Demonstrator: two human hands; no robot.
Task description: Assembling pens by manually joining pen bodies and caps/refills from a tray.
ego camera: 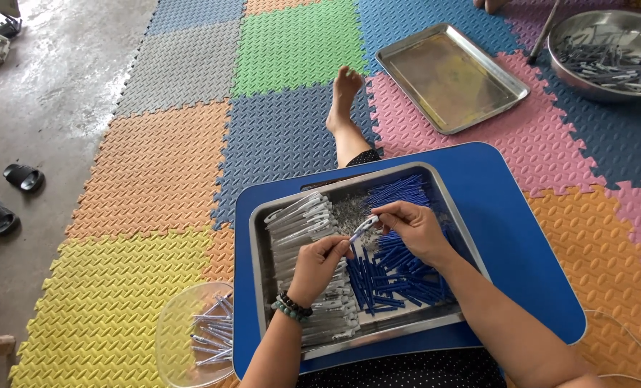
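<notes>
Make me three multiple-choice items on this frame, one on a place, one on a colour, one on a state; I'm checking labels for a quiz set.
1. Where do the blue sticks lie?
A. right part of the near metal tray
B. in the round metal bowl
C. on the yellow mat

2. What colour is the lap board under that tray?
A. green
B. blue
C. orange

3. How is the flat tray farther off?
A. heaped
B. upturned
C. bare inside

Key: 1 A, they fill its right side; 2 B, blue shows all round the tray; 3 C, only its metal floor shows. The left hand and right hand meet on one small clear pen part.
</notes>
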